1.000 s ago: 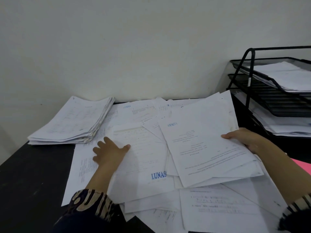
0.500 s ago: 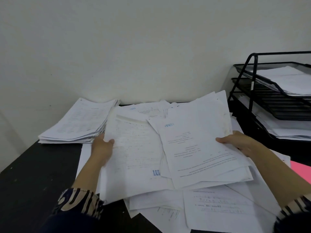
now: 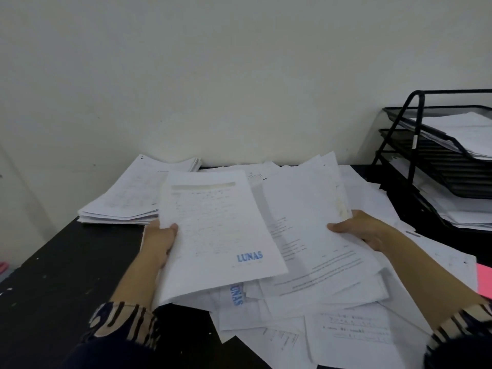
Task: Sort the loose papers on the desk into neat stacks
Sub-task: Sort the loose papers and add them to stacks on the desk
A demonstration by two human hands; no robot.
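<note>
**Both hands lift sheets above a scattered heap**

At the far left of the black desk [image 3: 53,275] lies a neat stack of papers [image 3: 127,198], squared against the wall and well apart from the heap beside it.

The left hand [image 3: 159,242] grips the left edge of a sheet stamped LUNAS [image 3: 215,233]. Its thumb lies curled over the printed face; the other fingers are hidden beneath the paper, so how far they are spread cannot be told. The sheet is raised off the desk and tilted, with its blue stamp at the lower right corner. At least one more leaf seems to hang under it, though the count is unclear. A patterned sleeve [image 3: 122,326] covers the forearm.

In the middle, the loose papers [image 3: 346,334] sprawl in overlapping layers, some turned at angles, another blue LUNAS mark showing sideways just below the lifted sheet.

The right hand [image 3: 362,229] holds a bundle of sheets [image 3: 303,225] by the right edge, thumb pinched on top and fingers wrapped underneath out of sight. The bundle overlaps the stamped sheet's right side and leans above the heap.

At the far right a black wire tray rack [image 3: 415,134] stands against the wall, with paper in its tiers. A pink sheet [image 3: 485,280] peeks out at the desk's right edge.
</note>
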